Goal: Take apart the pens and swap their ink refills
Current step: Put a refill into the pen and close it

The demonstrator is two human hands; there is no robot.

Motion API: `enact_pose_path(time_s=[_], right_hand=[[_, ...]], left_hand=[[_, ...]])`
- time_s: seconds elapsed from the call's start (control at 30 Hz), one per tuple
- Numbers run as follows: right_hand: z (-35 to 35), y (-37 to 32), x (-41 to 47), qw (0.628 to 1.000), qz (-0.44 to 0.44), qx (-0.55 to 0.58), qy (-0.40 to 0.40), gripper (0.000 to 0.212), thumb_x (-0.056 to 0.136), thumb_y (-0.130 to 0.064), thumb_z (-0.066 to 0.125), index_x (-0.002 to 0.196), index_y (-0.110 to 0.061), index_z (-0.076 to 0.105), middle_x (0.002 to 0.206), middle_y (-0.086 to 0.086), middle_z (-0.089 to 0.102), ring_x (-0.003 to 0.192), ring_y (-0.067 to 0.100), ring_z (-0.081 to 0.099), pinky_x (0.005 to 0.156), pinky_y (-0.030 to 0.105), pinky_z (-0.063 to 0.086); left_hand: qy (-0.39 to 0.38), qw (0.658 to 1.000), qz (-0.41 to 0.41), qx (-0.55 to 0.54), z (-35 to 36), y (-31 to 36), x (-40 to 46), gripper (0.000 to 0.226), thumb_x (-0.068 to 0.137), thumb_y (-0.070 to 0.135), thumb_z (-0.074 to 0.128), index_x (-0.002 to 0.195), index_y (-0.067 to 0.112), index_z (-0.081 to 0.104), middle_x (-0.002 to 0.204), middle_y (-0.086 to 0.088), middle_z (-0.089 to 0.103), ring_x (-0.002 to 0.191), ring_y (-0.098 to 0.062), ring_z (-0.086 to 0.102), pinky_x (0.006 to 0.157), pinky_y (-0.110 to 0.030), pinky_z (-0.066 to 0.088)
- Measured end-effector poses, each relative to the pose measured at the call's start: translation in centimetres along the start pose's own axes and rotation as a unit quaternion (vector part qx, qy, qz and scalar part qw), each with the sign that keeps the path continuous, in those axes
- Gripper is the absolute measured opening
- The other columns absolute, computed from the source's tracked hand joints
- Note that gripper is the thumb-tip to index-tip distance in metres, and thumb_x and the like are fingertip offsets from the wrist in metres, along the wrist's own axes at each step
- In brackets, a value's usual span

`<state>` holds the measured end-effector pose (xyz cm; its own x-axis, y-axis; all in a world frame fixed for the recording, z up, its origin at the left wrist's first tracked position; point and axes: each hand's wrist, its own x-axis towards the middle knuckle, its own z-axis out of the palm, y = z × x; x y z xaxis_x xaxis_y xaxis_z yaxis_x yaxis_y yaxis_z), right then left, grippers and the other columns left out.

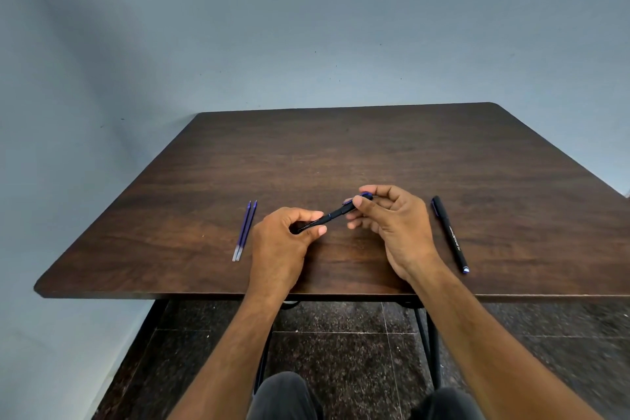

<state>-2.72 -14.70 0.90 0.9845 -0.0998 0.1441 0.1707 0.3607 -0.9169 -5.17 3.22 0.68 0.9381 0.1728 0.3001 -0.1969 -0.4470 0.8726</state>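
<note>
A: Where is the pen being worked on?

B: Above the middle of the worktop, held between both hands and slanting up to the right. It is black with a blue cap end.

A: How does the left hand hold it?

B: Fingers and thumb are curled round the lower barrel, the thumb lying along the front. White print shows on the barrel just inside the fist.

A: And the right hand?

B: Its thumb and forefinger pinch the capped end, the other fingers loosely bent beneath. Whether the cap has come loose from the barrel I cannot tell.

A: What else lies on the worktop?

B: 2 refills to the left of the left hand, side by side and touching, blue along most of their length and clear at the near ends. A 2nd pen, black and capped, lies right of the right wrist, near it but apart, running from far to near.

A: Below the worktop?

B: A speckled stone floor, black legs and the person's dark trousers.
</note>
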Motion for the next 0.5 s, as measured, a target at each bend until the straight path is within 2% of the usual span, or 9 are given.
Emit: enact_pose_path(time_s=[0.17,0.33,0.5], right_hand=[[-0.12,0.06,0.02,1.000,0.000,-0.010,-0.001,0.016,0.081,-0.002,0.077,0.097,0.002,0.077,0.081,0.020,0.075,0.067,0.027,0.068,0.069,0.033,0.060],[-0.12,0.12,0.11,0.998,-0.010,-0.054,0.003,0.015,0.082,-0.002,0.078,0.097,0.003,0.077,0.073,0.019,0.073,0.056,0.019,0.065,0.056,0.020,0.051],[-0.12,0.46,0.28,0.998,-0.011,-0.063,-0.005,0.011,0.081,-0.002,0.079,0.092,-0.002,0.079,0.069,0.017,0.072,0.058,0.021,0.063,0.056,0.025,0.052]], left_hand=[[-0.007,1.000,0.002,0.008,-0.07,0.13,-0.03,0.023,0.080,0.020,0.084,0.099,0.031,0.078,0.094,0.021,0.074,0.091,0.013,0.064,0.081,-0.004,0.047],[0.000,1.000,0.007,0.023,0.18,0.18,-0.06,0.022,0.082,0.016,0.082,0.101,0.026,0.079,0.089,0.024,0.070,0.090,0.018,0.061,0.078,0.001,0.042],[-0.003,0.999,0.017,0.042,0.18,0.10,0.04,0.018,0.082,0.010,0.081,0.095,0.022,0.077,0.091,0.014,0.069,0.091,0.013,0.060,0.076,0.000,0.040]])
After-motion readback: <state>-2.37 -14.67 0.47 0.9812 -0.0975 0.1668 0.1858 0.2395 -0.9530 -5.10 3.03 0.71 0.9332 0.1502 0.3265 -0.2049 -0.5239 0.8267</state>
